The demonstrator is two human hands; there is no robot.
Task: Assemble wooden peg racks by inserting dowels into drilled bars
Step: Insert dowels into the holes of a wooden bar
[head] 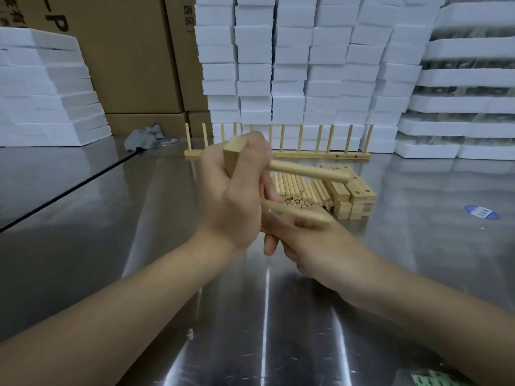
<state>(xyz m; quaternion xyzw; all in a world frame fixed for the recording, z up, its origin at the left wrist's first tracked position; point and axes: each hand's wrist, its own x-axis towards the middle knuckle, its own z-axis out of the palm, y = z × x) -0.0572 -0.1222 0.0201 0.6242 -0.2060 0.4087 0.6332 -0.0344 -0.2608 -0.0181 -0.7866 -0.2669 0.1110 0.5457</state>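
Note:
My left hand (pixel 237 196) grips a short wooden bar (pixel 232 156), held up above the steel table. One dowel (pixel 309 170) sticks out of the bar toward the right. Below it, my right hand (pixel 312 240) holds a second dowel (pixel 298 213) whose left end is hidden behind my left hand, so I cannot see whether it sits in a hole. Behind the hands lie a pile of loose dowels (pixel 301 190) and a stack of drilled bars (pixel 351 196). A finished peg rack (pixel 320 155) with several upright pegs stands further back.
The steel table (pixel 111 246) stretches all around. White foam blocks (pixel 306 65) are stacked along the back and at the left, with cardboard boxes (pixel 125 51) behind. A grey rag (pixel 143 137) lies at the back left. A blue sticker (pixel 481 212) is on the right.

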